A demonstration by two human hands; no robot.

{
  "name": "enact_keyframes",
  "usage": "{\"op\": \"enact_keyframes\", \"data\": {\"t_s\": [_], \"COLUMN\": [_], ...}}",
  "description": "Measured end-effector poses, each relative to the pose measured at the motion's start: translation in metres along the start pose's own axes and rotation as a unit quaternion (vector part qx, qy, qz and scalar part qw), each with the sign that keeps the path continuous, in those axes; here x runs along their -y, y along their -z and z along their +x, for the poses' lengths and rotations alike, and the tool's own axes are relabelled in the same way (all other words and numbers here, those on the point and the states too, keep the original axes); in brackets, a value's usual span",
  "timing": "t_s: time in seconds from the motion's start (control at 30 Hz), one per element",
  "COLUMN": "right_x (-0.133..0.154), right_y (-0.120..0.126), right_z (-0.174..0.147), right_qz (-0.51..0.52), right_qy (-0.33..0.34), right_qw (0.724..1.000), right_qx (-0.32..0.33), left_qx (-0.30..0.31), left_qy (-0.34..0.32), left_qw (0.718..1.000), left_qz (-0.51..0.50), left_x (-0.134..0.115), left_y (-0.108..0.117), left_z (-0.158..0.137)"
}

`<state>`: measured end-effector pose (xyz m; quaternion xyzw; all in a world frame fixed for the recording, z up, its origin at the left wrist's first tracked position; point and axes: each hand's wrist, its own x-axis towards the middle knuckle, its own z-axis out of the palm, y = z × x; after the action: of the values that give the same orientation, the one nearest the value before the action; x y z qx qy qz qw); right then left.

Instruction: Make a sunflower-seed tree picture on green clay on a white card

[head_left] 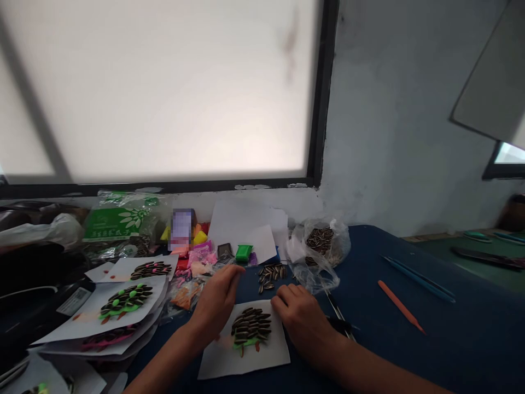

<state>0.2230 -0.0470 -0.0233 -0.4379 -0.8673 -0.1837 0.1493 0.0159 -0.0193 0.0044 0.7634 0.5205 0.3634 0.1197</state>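
Observation:
A white sheet of paper (pixel 213 365) lies before me, bearing a hedgehog-like picture (pixel 251 331) of striped sunflower seeds on green clay. My left hand (pixel 217 298) is above the sheet's left edge, fingers bent and close together; whatever they may hold is hidden. Curled at the sheet's upper right corner is my right hand (pixel 301 314), its fingertips against the paper. Loose sunflower seeds (pixel 273 272) lie just beyond the sheet, between the hands. Behind them sits a small green packet (pixel 243 252).
Finished-looking seed pictures (pixel 125 301) are stacked at left. A clear bag of seeds (pixel 322 243) stands behind my right hand. An orange tool (pixel 400 306) and blue tweezers (pixel 420 279) lie right. Colourful clay packets (pixel 200 257) and a green seed bag (pixel 121 219) sit by the wall.

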Motion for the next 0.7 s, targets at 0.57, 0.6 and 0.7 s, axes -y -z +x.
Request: {"op": "enact_keyframes", "data": {"t_s": [0.57, 0.6, 0.7], "right_x": [0.001, 0.000, -0.001], "right_y": [0.007, 0.006, 0.004], "right_z": [0.000, 0.000, -0.002], "right_qz": [0.083, 0.086, 0.093], "right_qy": [0.023, 0.025, 0.031], "right_qw": [0.996, 0.996, 0.995], "right_qx": [-0.030, -0.031, -0.033], "left_qx": [0.195, 0.186, 0.177], "left_qy": [-0.111, -0.113, -0.092], "left_qw": [0.963, 0.964, 0.967], "left_qz": [0.152, 0.152, 0.156], "left_x": [-0.008, -0.005, -0.004], "left_y": [-0.014, -0.017, -0.018], "left_z": [-0.064, -0.065, -0.067]}}
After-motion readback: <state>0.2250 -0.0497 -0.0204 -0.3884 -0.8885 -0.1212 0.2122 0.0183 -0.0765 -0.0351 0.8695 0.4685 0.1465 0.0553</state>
